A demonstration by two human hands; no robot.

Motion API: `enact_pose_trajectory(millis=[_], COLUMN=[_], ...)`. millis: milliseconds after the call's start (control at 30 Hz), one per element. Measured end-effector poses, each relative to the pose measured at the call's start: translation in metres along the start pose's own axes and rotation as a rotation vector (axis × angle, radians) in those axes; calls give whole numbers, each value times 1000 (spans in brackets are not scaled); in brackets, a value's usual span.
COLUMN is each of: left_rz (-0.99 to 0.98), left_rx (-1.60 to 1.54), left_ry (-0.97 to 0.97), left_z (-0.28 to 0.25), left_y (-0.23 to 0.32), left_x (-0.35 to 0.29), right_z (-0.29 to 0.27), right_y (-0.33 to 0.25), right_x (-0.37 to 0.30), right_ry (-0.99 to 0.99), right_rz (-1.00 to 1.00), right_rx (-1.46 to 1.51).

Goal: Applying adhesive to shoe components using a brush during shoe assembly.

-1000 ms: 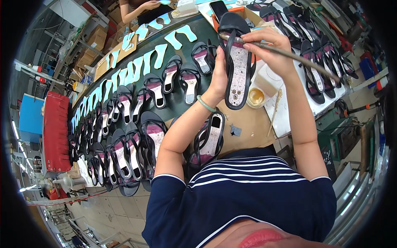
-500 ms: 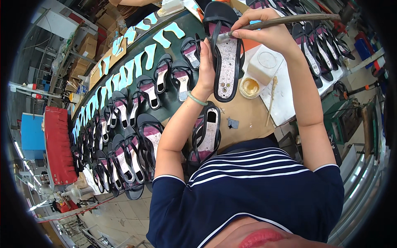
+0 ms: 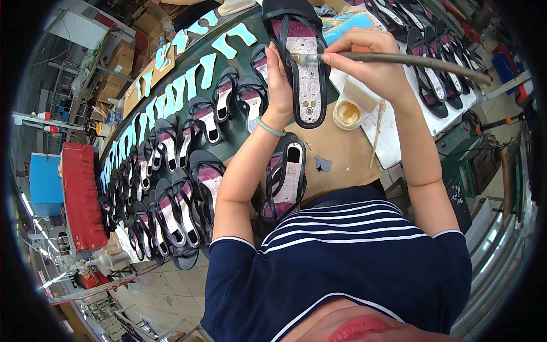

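Observation:
My left hand (image 3: 278, 85) grips a black strappy sandal (image 3: 309, 85) by its left side, holding it upright with the insole facing me. The insole is pale and speckled, with a purple patch near the top. In my right hand (image 3: 370, 65) is a long-handled brush (image 3: 419, 59), pinched near its bristles. The bristles touch the sandal's left edge beside the strap. Below my right hand stands an open jar of yellowish paste (image 3: 347, 115), in front of a whitish block-like container (image 3: 361, 94). Another black sandal (image 3: 289, 171) lies near my body.
Rows of similar sandals (image 3: 208, 122) cover the green table (image 3: 228, 145) at left, with light-blue cut pieces (image 3: 200, 74) behind them. More sandals (image 3: 427, 68) stand at right. A thin stick (image 3: 377, 134) and a grey scrap (image 3: 323, 164) lie on brown paper (image 3: 342, 149).
The sandal in my left hand has shifted up and slightly left. My right hand has lowered, and the brush tip has moved down along the sandal's left edge.

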State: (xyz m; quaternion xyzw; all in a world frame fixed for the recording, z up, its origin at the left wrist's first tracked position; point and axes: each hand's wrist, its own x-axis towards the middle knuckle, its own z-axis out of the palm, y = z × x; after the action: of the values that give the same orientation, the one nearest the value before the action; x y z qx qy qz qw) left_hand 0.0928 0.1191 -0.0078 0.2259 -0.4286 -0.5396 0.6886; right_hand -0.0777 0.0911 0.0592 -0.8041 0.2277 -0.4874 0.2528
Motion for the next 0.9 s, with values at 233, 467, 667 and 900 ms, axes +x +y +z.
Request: enact_pose_trajectory(millis=[233, 467, 667, 900], left_rz=[38, 91, 38, -86], left_rx=[-11, -87, -92, -133], left_ry=[114, 184, 240, 214], left_z=[1, -6, -19, -16], left_y=[6, 9, 9, 18], left_x=[1, 8, 11, 8], right_z=[19, 38, 33, 2], right_y=[-15, -31, -38, -30], right_x=[-24, -48, -56, -31], right_ry=[122, 169, 74, -220], right_rz=[-114, -134, -173, -216], right_rx=[-219, -223, -178, -72])
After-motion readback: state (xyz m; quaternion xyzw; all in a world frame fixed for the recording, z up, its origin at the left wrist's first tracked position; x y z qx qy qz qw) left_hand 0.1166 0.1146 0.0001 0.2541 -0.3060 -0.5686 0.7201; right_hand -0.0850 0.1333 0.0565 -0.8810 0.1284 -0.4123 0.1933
